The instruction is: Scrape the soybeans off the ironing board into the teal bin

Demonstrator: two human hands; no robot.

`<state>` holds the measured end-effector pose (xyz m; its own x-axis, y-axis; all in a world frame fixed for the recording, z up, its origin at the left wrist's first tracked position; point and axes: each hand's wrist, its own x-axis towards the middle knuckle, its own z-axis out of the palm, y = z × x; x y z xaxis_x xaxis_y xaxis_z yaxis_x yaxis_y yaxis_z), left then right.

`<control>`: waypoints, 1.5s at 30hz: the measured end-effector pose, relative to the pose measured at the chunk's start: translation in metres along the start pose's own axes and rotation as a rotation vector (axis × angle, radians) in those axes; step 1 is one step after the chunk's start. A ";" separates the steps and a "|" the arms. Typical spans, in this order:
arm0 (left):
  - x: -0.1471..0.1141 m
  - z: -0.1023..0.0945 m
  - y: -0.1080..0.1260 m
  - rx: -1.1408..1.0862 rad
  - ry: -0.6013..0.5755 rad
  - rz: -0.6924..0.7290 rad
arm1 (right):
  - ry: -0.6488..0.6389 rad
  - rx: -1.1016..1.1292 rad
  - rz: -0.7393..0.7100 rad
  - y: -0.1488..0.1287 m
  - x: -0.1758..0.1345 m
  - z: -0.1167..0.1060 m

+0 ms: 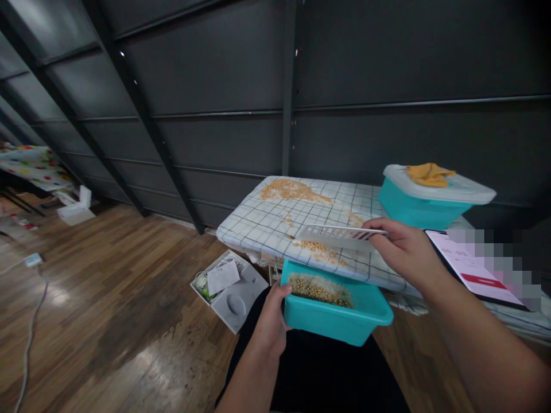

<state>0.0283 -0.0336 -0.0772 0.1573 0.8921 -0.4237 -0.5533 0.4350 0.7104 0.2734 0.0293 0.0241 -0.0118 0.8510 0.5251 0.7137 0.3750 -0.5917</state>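
Note:
My left hand (275,310) grips the left end of a turquoise plastic bin (331,318), with the thumb over its rim. The bin is tilted just below the table's front edge, above my lap, and holds yellowish beans (321,289) mixed with pale small grains. Closed around the right end of a white, flat, slotted plastic tool (333,234) is my right hand (398,244). That tool hovers low over or touches the table, I cannot tell which. Behind the bin's far rim, beans and white grains (321,252) lie along the table edge.
A larger heap of beans and grains (293,190) spreads over the checked tablecloth (245,221) at the back left. A lidded turquoise box (422,207) bears a yellow cloth (430,174). A tablet (477,269) lies at the right; an open white box (235,295) sits on the floor.

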 end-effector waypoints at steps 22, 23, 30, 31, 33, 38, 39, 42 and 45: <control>0.001 0.002 -0.002 0.017 0.002 0.005 | -0.161 0.272 -0.090 -0.011 0.081 0.067; 0.002 0.001 -0.003 0.016 0.002 0.003 | -0.185 0.286 -0.096 -0.009 0.085 0.071; 0.004 0.000 -0.001 0.014 -0.025 -0.009 | -0.284 0.263 -0.082 0.001 0.081 0.066; 0.003 0.000 -0.001 0.011 -0.030 -0.008 | -0.299 0.266 -0.084 0.001 0.079 0.062; 0.003 0.001 0.000 0.008 -0.029 -0.006 | -0.324 0.272 -0.081 0.003 0.075 0.055; 0.002 0.003 0.000 0.007 -0.009 -0.013 | -0.359 0.267 -0.054 0.011 0.068 0.037; 0.002 0.002 0.000 0.010 -0.006 -0.013 | -0.367 0.269 -0.054 0.013 0.067 0.033; 0.003 0.002 -0.001 0.017 -0.009 -0.010 | -0.377 0.271 -0.057 0.019 0.063 0.024; 0.004 0.002 -0.003 0.012 -0.023 -0.001 | -0.378 0.264 -0.061 0.025 0.060 0.017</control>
<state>0.0324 -0.0313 -0.0797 0.1770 0.8941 -0.4115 -0.5432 0.4374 0.7167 0.2786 0.0954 0.0305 -0.3380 0.8803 0.3328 0.5017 0.4677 -0.7277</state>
